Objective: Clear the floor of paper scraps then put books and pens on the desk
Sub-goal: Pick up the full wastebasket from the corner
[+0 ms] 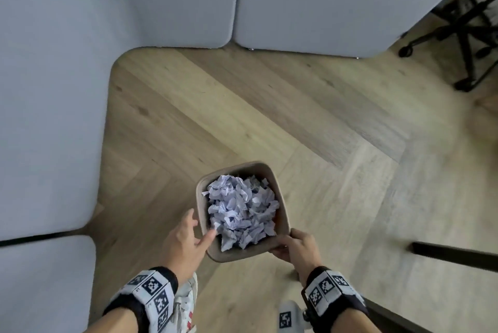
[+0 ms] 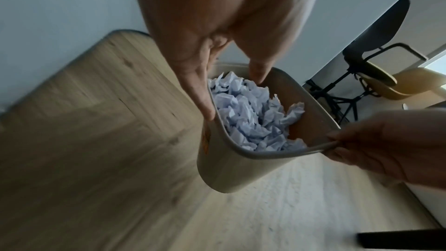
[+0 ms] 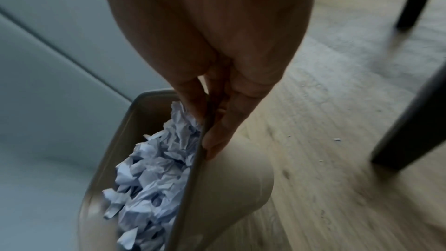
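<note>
Between both hands' fingers (image 2: pixel 205 91), bin (image 1: pixel 283 208) rim; paper scraps (image 1: pixel 242 208) inside.

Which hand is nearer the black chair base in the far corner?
Right. The right hand grips the bin's near rim on the side toward the chair base; the left hand holds the opposite rim, farther away.

Both forearms are bare, and each wrist wears a black band (image 1: pixel 159 292) carrying white panels printed with black square-pattern markers. The right wrist's band (image 1: pixel 331 292) looks the same. White sneakers (image 1: pixel 186 303) with laces and red marks cover the feet.
</note>
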A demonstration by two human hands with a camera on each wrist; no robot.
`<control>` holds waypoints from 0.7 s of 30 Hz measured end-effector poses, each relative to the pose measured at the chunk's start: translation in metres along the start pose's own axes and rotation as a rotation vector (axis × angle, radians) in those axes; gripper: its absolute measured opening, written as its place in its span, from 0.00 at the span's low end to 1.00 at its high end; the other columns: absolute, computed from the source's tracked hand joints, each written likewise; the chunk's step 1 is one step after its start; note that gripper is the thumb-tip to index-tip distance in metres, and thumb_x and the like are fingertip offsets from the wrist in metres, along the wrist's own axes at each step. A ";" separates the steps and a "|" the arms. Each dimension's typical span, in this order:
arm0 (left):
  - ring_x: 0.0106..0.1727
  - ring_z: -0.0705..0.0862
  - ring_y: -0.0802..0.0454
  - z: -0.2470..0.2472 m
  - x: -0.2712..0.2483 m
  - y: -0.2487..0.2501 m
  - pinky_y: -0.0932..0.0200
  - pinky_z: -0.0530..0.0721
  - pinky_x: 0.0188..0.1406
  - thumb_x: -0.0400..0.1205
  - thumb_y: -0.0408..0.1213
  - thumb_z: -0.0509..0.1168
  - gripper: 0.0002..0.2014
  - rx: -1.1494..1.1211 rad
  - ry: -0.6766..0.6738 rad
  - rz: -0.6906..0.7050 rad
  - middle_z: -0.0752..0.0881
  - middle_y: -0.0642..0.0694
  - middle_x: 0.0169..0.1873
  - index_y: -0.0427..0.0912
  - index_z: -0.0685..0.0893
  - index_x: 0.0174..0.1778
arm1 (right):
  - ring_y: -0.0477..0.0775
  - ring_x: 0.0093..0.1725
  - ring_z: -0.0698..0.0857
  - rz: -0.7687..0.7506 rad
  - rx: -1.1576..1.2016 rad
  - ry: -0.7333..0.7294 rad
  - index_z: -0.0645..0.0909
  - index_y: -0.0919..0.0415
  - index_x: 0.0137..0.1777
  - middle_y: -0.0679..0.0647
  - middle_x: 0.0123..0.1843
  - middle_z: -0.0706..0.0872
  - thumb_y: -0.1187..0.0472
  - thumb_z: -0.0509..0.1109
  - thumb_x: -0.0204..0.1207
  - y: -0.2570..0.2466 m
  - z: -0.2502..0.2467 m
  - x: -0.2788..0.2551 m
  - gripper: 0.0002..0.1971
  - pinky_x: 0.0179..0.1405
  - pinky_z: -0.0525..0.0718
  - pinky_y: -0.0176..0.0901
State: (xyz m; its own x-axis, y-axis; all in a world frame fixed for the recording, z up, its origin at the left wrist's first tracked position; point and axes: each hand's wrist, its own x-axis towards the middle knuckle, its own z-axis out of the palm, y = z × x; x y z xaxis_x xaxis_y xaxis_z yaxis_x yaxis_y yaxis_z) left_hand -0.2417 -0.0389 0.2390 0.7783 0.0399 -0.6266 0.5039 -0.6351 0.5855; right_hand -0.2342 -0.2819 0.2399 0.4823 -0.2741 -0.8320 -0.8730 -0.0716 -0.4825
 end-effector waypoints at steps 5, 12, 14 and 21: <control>0.53 0.81 0.40 0.070 0.006 0.041 0.53 0.78 0.52 0.83 0.37 0.62 0.16 0.076 -0.144 -0.158 0.81 0.31 0.62 0.31 0.74 0.64 | 0.53 0.33 0.88 0.013 0.123 0.080 0.86 0.70 0.43 0.63 0.40 0.90 0.72 0.65 0.74 0.034 -0.070 -0.035 0.07 0.35 0.88 0.43; 0.66 0.79 0.34 0.165 0.033 0.082 0.46 0.77 0.65 0.84 0.32 0.58 0.20 0.290 -0.199 0.051 0.80 0.30 0.65 0.33 0.70 0.72 | 0.57 0.62 0.79 -0.074 -0.267 0.460 0.71 0.62 0.74 0.58 0.65 0.78 0.52 0.69 0.77 0.084 -0.113 -0.067 0.27 0.61 0.76 0.46; 0.56 0.85 0.35 0.184 0.041 0.094 0.46 0.82 0.56 0.84 0.35 0.57 0.18 0.403 -0.199 0.170 0.86 0.33 0.57 0.39 0.71 0.71 | 0.56 0.64 0.79 -0.099 -0.228 0.474 0.71 0.60 0.75 0.58 0.66 0.78 0.54 0.71 0.75 0.104 -0.118 -0.066 0.29 0.62 0.76 0.47; 0.41 0.84 0.38 0.223 0.076 0.127 0.52 0.79 0.37 0.83 0.29 0.58 0.10 0.393 -0.124 0.293 0.87 0.37 0.46 0.41 0.74 0.59 | 0.42 0.63 0.82 -0.245 -0.198 0.392 0.71 0.43 0.69 0.42 0.61 0.84 0.56 0.70 0.62 0.145 -0.123 -0.055 0.32 0.64 0.78 0.38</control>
State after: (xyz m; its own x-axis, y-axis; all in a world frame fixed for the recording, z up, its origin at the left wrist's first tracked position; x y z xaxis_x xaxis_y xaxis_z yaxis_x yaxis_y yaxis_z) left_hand -0.2026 -0.2881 0.1512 0.8034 -0.2602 -0.5355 0.0732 -0.8494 0.5226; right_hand -0.3959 -0.3953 0.2492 0.6447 -0.5631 -0.5170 -0.7526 -0.3489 -0.5584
